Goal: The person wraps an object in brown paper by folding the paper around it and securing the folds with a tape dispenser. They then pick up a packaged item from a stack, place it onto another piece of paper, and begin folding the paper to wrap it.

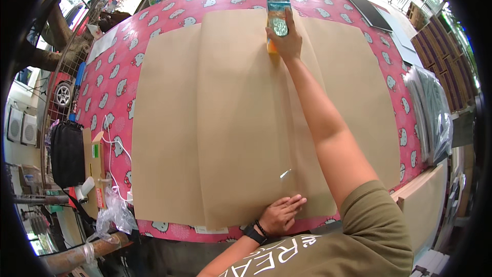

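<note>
A large sheet of brown kraft paper [236,118] lies folded in overlapping panels on the table. My right hand [288,43], arm stretched far forward, is closed around a teal and orange tape dispenser [278,24] at the far edge of the paper. A faint glossy strip of clear tape [285,174] runs from near the dispenser towards me along the overlap. At the near edge my left hand [279,215] rests on the paper, its fingers stretched out. It holds nothing visible, and a dark band and bracelet circle its wrist.
Pink patterned cloth [120,87] covers the table. A black bag [66,154], a cardboard box [95,169], a white cable [115,143] and crumpled plastic [115,215] sit at the left. Plastic-wrapped sheets [430,113] stand at the right; a dark flat panel [366,10] lies far right.
</note>
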### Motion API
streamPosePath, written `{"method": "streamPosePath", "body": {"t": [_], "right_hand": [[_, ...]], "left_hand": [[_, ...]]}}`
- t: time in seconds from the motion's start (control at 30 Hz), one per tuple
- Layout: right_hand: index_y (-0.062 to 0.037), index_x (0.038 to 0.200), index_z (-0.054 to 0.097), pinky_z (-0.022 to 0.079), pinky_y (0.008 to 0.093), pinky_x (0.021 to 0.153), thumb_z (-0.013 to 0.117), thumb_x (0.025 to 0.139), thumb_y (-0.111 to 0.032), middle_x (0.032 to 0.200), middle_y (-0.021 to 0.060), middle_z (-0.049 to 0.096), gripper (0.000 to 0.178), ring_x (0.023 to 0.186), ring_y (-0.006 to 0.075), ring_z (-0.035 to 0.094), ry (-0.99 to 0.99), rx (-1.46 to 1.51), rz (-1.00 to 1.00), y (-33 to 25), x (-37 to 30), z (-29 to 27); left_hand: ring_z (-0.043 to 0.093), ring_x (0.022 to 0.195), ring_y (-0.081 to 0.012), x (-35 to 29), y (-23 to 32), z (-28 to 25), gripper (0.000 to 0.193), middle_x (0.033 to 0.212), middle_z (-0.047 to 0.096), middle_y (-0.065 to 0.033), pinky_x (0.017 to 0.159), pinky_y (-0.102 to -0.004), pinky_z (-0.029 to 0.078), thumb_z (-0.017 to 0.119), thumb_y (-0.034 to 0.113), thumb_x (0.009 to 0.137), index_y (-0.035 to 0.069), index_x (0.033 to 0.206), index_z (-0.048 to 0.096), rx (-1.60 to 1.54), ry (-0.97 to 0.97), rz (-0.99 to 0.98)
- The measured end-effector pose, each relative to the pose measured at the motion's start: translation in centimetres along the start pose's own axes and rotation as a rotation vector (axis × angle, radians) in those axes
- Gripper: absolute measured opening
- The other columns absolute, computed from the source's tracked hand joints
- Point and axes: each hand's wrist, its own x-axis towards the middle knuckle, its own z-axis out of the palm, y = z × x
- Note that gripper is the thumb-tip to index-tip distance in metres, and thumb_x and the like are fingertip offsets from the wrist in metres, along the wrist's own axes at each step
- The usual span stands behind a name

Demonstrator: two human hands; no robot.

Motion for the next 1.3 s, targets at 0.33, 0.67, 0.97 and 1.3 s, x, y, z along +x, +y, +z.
{"method": "streamPosePath", "body": {"t": [0.33, 0.67, 0.97, 1.3], "right_hand": [[-0.0038, 0.132, 0.041, 0.047, 0.0322, 0.082, 0.077, 0.062, -0.015, 0.111, 0.0154, 0.059, 0.080, 0.096, 0.0252, 0.061, -0.451, 0.336, -0.092, -7.5, -24.6, -26.5], [-0.0322, 0.137, 0.033, 0.047, 0.0408, 0.073, 0.071, 0.071, -0.020, 0.094, 0.0175, 0.056, 0.078, 0.083, 0.0325, 0.055, -0.125, -0.821, 0.042, 2.7, -21.6, -38.3], [-0.0064, 0.120, 0.051, 0.046, 0.0368, 0.076, 0.063, 0.077, -0.011, 0.095, 0.0150, 0.057, 0.046, 0.085, 0.0262, 0.056, 0.183, -0.484, 0.434, -3.3, -35.1, -35.5], [-0.0028, 0.112, 0.058, 0.052, 0.0318, 0.068, 0.056, 0.078, -0.003, 0.096, 0.0114, 0.066, 0.034, 0.077, 0.0235, 0.064, 0.089, 0.141, 0.611, -13.4, -49.4, -23.1]], "left_hand": [[0.054, 0.102, -0.0279, 3.9, -4.8, -7.3, 0.026, 0.108, 0.060, -0.0097, 0.086, -0.0395, 0.042, 0.053, 0.014, 0.081, 0.004, 0.103, 0.060, -0.027, 0.381, -0.276], [0.008, 0.138, -0.0238, 6.0, -4.1, -3.0, 0.065, 0.150, 0.011, -0.0073, 0.110, -0.0481, 0.007, 0.031, 0.048, 0.091, 0.009, 0.142, 0.019, 0.669, -0.253, -0.043], [0.032, 0.128, -0.0272, -3.1, -5.0, -9.9, 0.046, 0.139, 0.036, -0.0128, 0.103, -0.0404, 0.030, 0.059, 0.028, 0.083, 0.012, 0.124, 0.050, -0.084, -0.338, 0.182], [0.023, 0.132, -0.0308, -3.8, -12.1, -13.3, 0.071, 0.145, 0.014, -0.0219, 0.107, -0.0393, 0.024, 0.044, 0.031, 0.091, 0.005, 0.143, 0.004, -0.840, 0.445, -0.469]]}}
